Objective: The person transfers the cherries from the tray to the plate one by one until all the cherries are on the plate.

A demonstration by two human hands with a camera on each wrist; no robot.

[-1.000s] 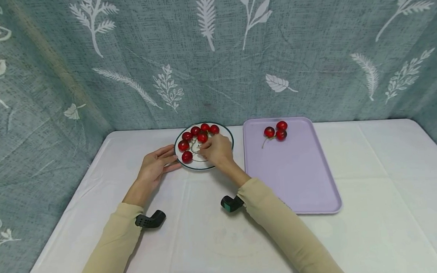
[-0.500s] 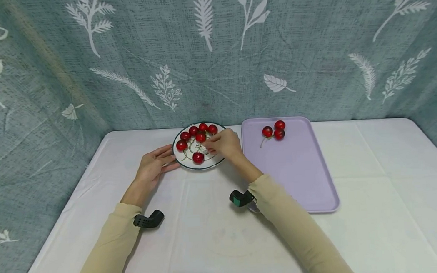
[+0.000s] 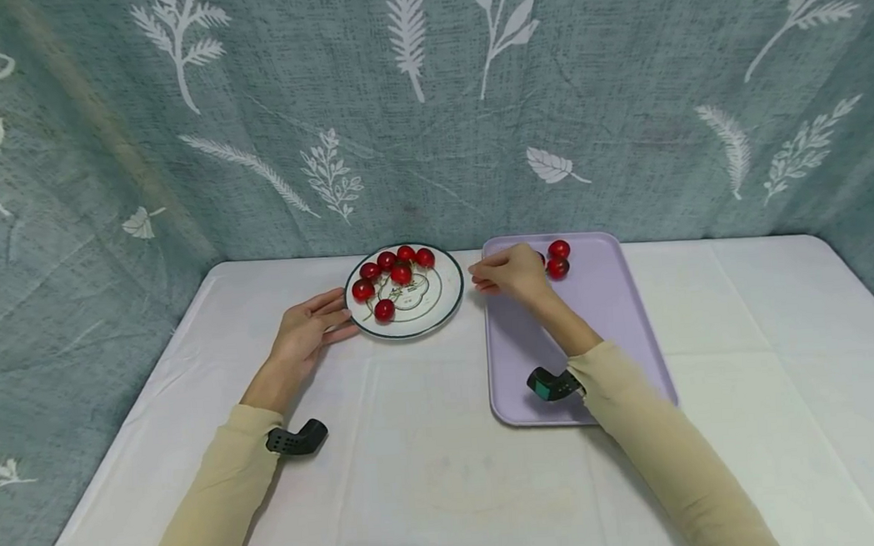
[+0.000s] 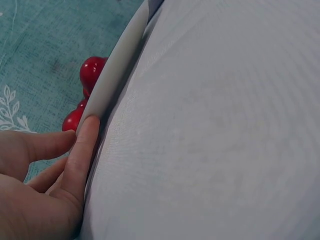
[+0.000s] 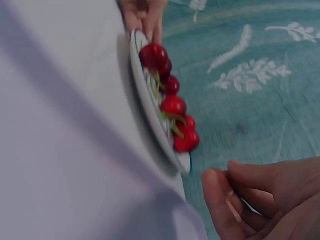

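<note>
A white plate (image 3: pixel 446 293) with a dark green rim stands at the back, left of the middle. Several red cherries (image 3: pixel 384 311) with green stems lie on its left and far parts. My left hand (image 3: pixel 301 335) rests its extended fingers against the plate's left rim, with fingertips at the edge in the left wrist view. Over the left part of a lilac tray (image 3: pixel 504 386) is my right hand (image 3: pixel 512 272), with loosely bent fingers and thumb close to the index finger. Nothing shows between them in the right wrist view. Behind that hand, cherries (image 3: pixel 559 267) lie on the tray, one partly hidden.
A white cloth (image 3: pixel 419 474) covers the table. Green-blue fabric (image 3: pixel 430 165) with white leaf prints hangs behind it and at both sides. The plate and the tray stand side by side with a narrow gap. A black device (image 3: pixel 297 438) sits at each wrist.
My right hand has moved right from the plate to over the tray. The nearest cherry on the plate rolled right, then partly back. My left hand has stayed at the rim.
</note>
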